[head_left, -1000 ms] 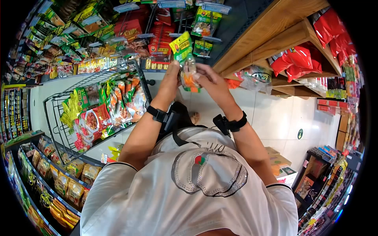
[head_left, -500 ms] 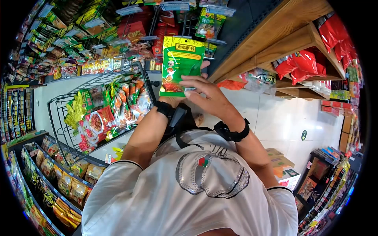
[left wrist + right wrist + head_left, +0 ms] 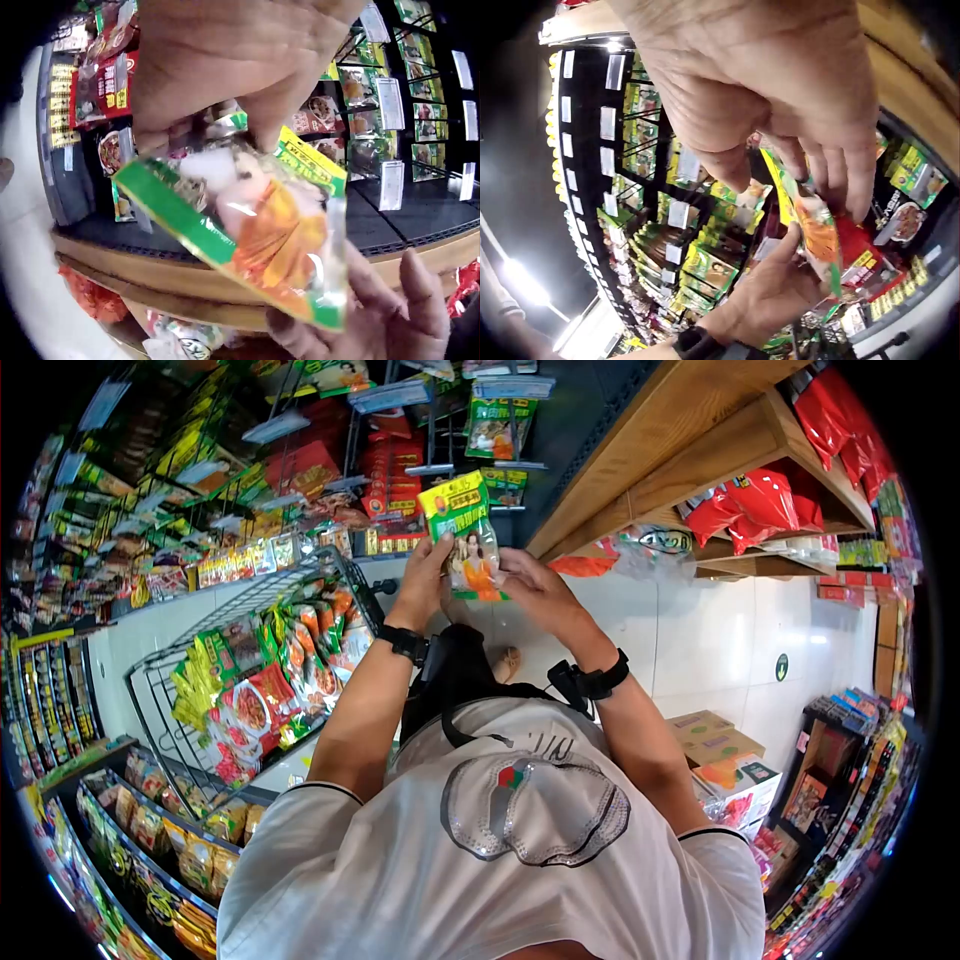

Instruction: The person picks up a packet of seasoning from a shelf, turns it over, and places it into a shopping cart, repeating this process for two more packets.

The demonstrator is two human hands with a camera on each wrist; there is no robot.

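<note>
A green and yellow seasoning packet [image 3: 462, 525] with a partly clear, orange-printed front is held upright before the body. My left hand [image 3: 421, 584] grips its left edge, the thumb lying over the front. At the packet's lower right edge is my right hand [image 3: 548, 598]. In the left wrist view, the right hand [image 3: 397, 311] has its fingers spread beside the packet's corner [image 3: 326, 304], thumb apart. From the right wrist view, the right hand's fingers [image 3: 859, 176] extend alongside the packet [image 3: 817, 232], while the left hand [image 3: 772, 296] pinches it from the opposite side.
A wire shopping cart [image 3: 365, 600] full of packets [image 3: 265, 700] stands to the left. Hanging racks of packets [image 3: 500, 425] are ahead. A wooden shelf [image 3: 650, 470] with red bags [image 3: 755, 510] juts in at the right, and cardboard boxes [image 3: 715, 740] sit on the floor.
Half a second ago the packet showed its green printed back, with my right hand's fingers across it; now its picture front faces up again and my right hand is at its right edge.
</note>
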